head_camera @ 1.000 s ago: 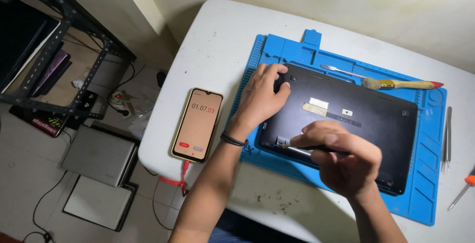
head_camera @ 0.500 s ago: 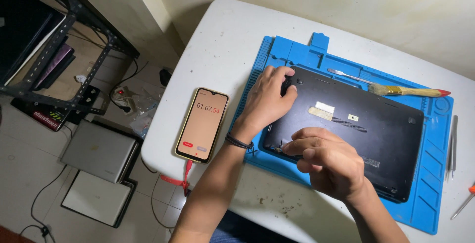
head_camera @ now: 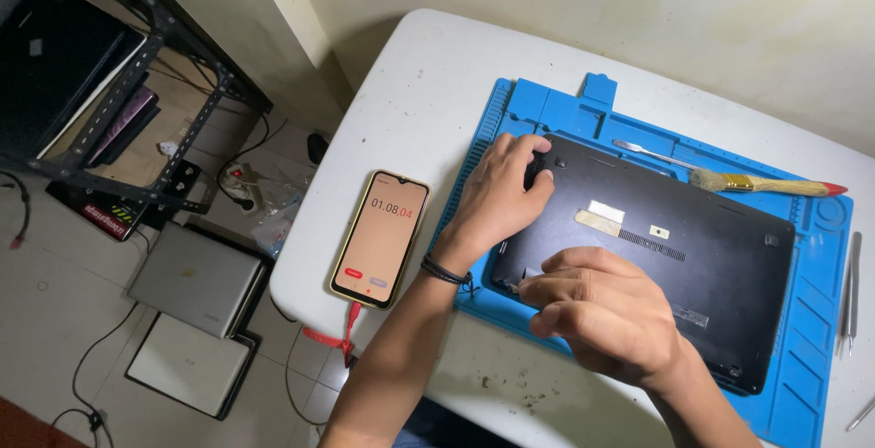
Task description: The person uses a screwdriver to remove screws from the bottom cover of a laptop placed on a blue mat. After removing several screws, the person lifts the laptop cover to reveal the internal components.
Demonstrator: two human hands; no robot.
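A smartphone [head_camera: 381, 237] with a lit orange screen is lying on the white desk [head_camera: 410, 83], left of the blue repair mat [head_camera: 811, 320]. The left hand [head_camera: 499, 195] is pressing flat on the far-left corner of the upturned black laptop [head_camera: 693, 257], its grip spread apart, clamping nothing. The right hand [head_camera: 606, 316] is resting over the laptop's near-left edge, fingers curled together; whether they are pinching a tool cannot be told. A paintbrush [head_camera: 761, 183] is lying along the laptop's far edge.
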